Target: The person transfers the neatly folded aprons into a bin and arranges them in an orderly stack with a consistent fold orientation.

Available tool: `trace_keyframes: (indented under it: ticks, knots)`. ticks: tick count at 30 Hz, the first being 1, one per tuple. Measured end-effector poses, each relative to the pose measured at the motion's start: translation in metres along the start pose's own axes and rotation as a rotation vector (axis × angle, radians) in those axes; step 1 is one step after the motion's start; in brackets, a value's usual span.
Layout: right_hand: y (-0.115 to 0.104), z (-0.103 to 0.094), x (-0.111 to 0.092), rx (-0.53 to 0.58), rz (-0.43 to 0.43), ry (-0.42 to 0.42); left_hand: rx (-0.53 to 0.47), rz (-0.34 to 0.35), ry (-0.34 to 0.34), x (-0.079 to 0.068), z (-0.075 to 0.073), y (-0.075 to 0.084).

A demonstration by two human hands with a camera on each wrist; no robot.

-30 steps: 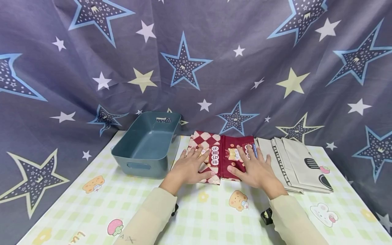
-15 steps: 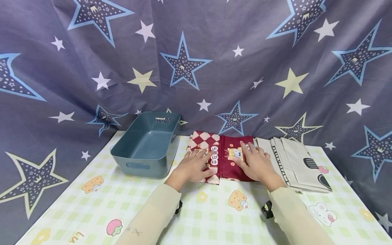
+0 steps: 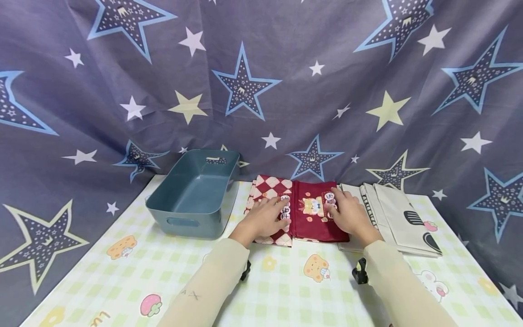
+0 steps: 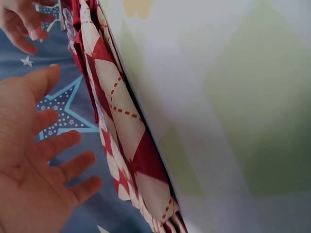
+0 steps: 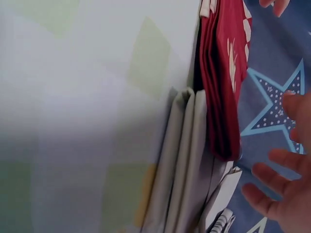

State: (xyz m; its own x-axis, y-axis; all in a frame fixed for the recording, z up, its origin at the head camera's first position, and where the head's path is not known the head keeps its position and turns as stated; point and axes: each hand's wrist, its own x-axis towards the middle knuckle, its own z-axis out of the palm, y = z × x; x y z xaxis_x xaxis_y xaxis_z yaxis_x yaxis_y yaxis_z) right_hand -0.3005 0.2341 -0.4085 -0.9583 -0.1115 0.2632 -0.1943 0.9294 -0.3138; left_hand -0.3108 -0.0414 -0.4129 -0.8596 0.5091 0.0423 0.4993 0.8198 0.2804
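Observation:
A folded cloth with red and cream diamonds (image 3: 273, 184) lies at the middle back of the table. Against its right side lies a folded dark red cloth (image 3: 306, 229) with a cartoon animal print and white lettering. My left hand (image 3: 264, 221) is over the diamond cloth; in the left wrist view its loosely bent fingers stand apart from the fabric. Over the red cloth's right edge is my right hand (image 3: 352, 217), also clear of the fabric in the right wrist view, fingers spread and relaxed. Neither hand holds anything.
Left of the cloths stands a deep blue-green plastic bin (image 3: 184, 222) with handle slots. Folded off-white cloths (image 3: 398, 213) with black prints lie to the right, partly under the red cloth's edge. A starry curtain (image 3: 261, 27) hangs behind the table (image 3: 273, 295).
Both hands have shifted a little to the right. My right hand has moved off the animal print, which now shows with its lettering. The cloths look the same in place.

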Motion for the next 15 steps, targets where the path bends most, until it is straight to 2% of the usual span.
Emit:
trace_keyframes:
  ticks: [8,12,15]
  knots:
    - [0.015,-0.001,0.007,0.088,-0.026,0.034,-0.223,-0.053,0.069,0.015,0.004,0.001]
    - [0.024,-0.002,0.010,0.105,-0.004,-0.001,-0.343,-0.061,0.081,0.024,0.007,0.001]
    - [0.032,-0.001,0.012,0.110,0.023,-0.037,-0.466,-0.105,0.077,0.029,0.009,0.001]
